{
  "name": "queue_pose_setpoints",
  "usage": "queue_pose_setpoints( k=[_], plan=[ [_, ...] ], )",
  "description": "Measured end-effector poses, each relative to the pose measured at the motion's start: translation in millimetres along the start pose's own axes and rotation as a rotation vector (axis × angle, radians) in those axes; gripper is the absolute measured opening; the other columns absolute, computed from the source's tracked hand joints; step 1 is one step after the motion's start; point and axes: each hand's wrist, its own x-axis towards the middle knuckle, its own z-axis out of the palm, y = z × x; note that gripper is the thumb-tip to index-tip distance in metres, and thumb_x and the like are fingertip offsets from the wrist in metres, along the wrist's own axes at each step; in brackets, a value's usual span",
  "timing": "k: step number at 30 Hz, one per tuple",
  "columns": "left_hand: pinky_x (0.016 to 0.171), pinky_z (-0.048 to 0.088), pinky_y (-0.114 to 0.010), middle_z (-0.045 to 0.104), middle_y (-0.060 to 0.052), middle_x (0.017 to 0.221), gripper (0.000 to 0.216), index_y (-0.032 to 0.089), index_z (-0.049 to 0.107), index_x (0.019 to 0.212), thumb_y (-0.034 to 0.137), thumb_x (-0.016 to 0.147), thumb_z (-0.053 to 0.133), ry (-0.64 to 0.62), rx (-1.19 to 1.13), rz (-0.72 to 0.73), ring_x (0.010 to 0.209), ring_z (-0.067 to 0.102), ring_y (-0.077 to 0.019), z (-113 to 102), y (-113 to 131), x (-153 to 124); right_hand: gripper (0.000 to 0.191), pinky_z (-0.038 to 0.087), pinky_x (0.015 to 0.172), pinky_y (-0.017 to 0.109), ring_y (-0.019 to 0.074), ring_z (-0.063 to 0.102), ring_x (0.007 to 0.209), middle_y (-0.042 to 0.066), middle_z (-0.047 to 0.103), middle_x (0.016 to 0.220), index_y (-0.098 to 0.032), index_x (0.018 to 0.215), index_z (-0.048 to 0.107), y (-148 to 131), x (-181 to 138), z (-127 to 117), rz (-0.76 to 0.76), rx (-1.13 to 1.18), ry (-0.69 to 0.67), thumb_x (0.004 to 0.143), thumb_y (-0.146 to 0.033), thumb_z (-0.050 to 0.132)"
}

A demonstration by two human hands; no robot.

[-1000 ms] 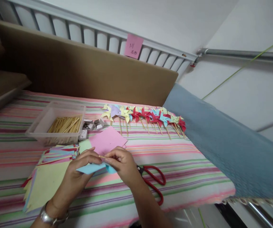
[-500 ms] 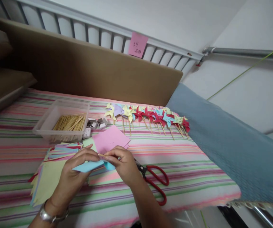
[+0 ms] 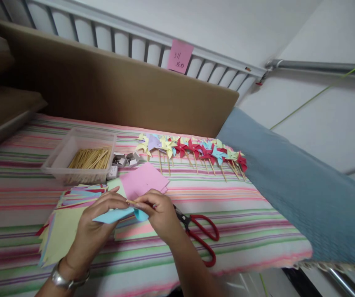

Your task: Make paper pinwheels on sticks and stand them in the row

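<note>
My left hand [image 3: 98, 225] and my right hand [image 3: 158, 214] meet over the striped cloth, both pinched on a light blue paper piece [image 3: 115, 215] and a thin wooden stick [image 3: 131, 202] at its top. The blue paper's folded flaps stick out left and below my fingers. Under my hands lies a pink paper square [image 3: 144, 180]. A spread stack of coloured paper squares [image 3: 66, 218] lies by my left wrist, which wears a metal watch.
A clear plastic tub of wooden sticks [image 3: 81, 159] stands at the left, small silver boxes [image 3: 124, 160] beside it. A row of finished paper pinwheels [image 3: 192, 150] lies behind. Red scissors [image 3: 200, 235] rest right of my right hand. A blue cloth [image 3: 288, 194] covers the right side.
My hands stay pinched on the blue paper and stick, with only small finger shifts. The view has drifted slightly, so everything sits a little further right.
</note>
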Motion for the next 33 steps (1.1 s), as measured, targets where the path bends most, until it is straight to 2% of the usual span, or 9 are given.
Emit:
queue_pose_setpoints(
  k=[10,33],
  plan=[
    [0.096,0.04,-0.041,0.065,0.0,0.083,0.012,0.024,0.064,0.081,0.013,0.077,0.061,0.059,0.058,-0.023,0.082,0.061,-0.0159,0.0,-2.0,-0.6,0.006,0.04,0.058,0.019,0.0102,0.054,0.064,-0.001,0.058,0.067,-0.017,0.076,0.073,-2.4,-1.5,-1.9,-0.012,-0.038,0.0,0.077,-0.019,0.067],
    [0.093,0.041,-0.039,0.067,0.001,0.083,0.01,0.024,0.066,0.079,0.016,0.077,0.061,0.042,0.025,-0.07,0.081,0.061,-0.0165,1.5,-2.0,0.1,0.007,0.041,0.061,0.021,0.012,0.056,0.067,0.0,0.06,0.069,-0.019,0.078,0.074,-3.0,-2.1,-2.9,-0.036,-0.085,-0.006,0.078,-0.021,0.067]
  ],
)
